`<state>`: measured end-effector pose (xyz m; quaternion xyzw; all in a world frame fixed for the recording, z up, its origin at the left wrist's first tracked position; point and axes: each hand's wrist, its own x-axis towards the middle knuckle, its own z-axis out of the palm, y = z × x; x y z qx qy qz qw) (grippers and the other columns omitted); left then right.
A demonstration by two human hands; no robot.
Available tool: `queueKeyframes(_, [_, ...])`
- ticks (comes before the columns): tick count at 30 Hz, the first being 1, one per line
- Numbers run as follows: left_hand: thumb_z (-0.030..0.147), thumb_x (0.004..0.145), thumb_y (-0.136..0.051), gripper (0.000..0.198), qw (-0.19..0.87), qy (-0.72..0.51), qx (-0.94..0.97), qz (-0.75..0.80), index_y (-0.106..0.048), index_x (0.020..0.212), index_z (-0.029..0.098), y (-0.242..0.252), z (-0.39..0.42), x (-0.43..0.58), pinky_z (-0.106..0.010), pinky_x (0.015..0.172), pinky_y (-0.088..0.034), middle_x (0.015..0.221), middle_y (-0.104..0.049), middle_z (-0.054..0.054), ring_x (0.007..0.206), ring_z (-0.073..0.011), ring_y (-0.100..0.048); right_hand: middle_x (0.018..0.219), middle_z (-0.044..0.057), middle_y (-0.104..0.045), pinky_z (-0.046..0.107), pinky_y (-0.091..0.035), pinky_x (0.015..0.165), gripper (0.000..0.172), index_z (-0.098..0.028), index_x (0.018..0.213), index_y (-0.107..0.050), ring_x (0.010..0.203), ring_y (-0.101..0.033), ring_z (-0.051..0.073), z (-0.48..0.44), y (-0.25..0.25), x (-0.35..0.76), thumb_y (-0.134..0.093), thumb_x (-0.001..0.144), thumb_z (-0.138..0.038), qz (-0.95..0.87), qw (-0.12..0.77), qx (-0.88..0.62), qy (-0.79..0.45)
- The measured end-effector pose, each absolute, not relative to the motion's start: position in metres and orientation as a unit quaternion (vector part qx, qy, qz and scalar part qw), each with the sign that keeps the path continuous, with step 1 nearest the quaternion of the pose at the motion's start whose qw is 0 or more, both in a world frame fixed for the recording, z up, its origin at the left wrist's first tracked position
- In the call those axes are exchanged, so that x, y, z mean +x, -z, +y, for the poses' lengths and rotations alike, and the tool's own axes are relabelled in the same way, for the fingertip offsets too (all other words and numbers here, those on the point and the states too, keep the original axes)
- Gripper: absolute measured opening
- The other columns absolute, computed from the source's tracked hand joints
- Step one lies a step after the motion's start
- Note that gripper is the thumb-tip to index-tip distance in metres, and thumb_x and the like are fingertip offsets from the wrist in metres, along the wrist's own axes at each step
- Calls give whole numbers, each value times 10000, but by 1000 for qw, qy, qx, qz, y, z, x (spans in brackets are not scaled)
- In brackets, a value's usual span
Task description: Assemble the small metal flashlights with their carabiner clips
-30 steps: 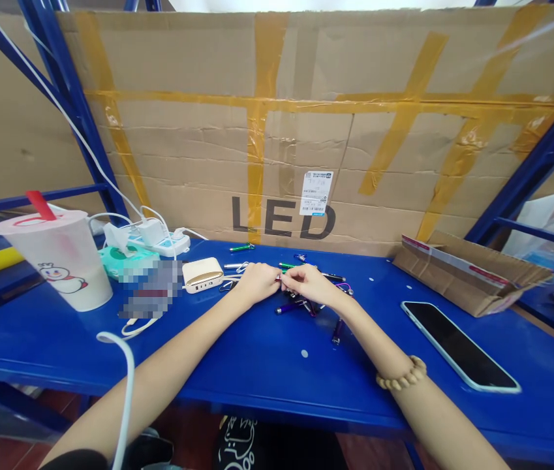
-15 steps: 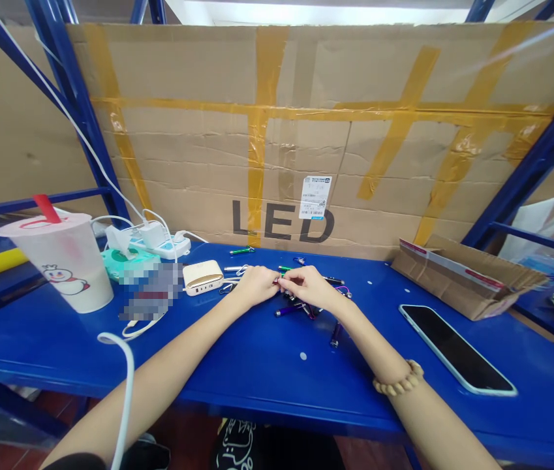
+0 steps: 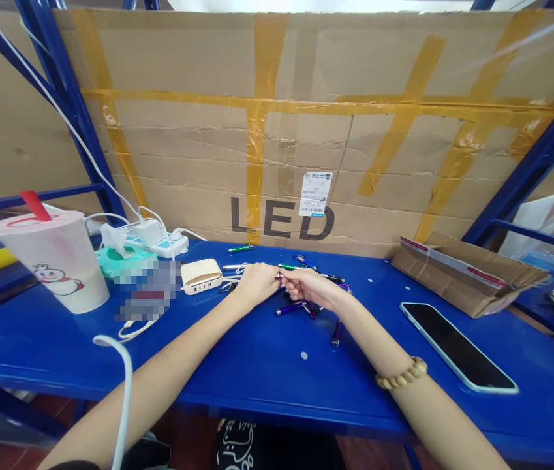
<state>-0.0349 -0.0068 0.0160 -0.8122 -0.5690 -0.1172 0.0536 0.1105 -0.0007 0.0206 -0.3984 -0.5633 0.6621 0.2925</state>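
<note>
Grip: left hand (image 3: 257, 284) and right hand (image 3: 310, 288) closed, fingertips meeting, gripped item hidden
Around: small pens (image 3: 290, 308) scattered just beside; power bank (image 3: 201, 275), phone (image 3: 457, 346) placed either side

A blue steel shelf bench (image 3: 267, 365) carries a translucent plastic cup (image 3: 49, 264) at left, a gold power bank (image 3: 201, 276), small purple and green stylus pens (image 3: 290, 308) scattered mid-bench, a phone in a pale blue case (image 3: 459, 347) near right, and a flattened brown cardboard box (image 3: 467, 275) far right.

Blurred, pixelated object (image 3: 148, 291), small item (image 3: 278, 277) half hidden by the fingers (image 3: 292, 277)
</note>
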Motion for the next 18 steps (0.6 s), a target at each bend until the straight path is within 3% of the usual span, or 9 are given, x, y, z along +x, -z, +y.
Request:
queueKeyframes(6, [300, 790, -408, 306, 9, 138, -808, -573, -698, 803, 206, -16, -4, -36, -311, 654, -421, 843, -701, -113, 818, -271, -643, 518, 2, -539, 235, -418, 494, 405, -147, 586, -584, 470, -504, 103, 0, -18, 114, -518, 788, -493, -758, 302, -428, -388])
queueKeyframes(11, [330, 788, -402, 325, -10, 139, -812, -566, -690, 740, 185, -11, 1, -40, -292, 611, -403, 803, -700, -121, 787, -272, -643, 663, 18, -627, 240, -409, 548, 210, -161, 745, -643, 561, -537, 119, 2, -14, 115, -608, 770, -366, -838, 348, -381, -179])
queueKeyframes(14, [367, 794, -403, 344, -35, 135, -821, -554, -677, 704, 179, -10, 3, -40, -272, 589, -392, 779, -695, -117, 760, -255, -640, 679, 33, -649, 241, -418, 605, 127, -158, 695, -665, 624, -563, 129, 4, -15, 117, -636, 761, -262, -866, 353, -336, -117])
queueKeyframes(18, [373, 790, -421, 334, -41, 135, -821, -553, -672, 702, 171, -12, 2, -39, -277, 598, -397, 784, -692, -122, 767, -261, -638, 652, 36, -658, 226, -423, 563, 124, -155, 659, -675, 587, -569, 123, 5, -14, 117, -681, 718, -265, -844, 403, -334, -120])
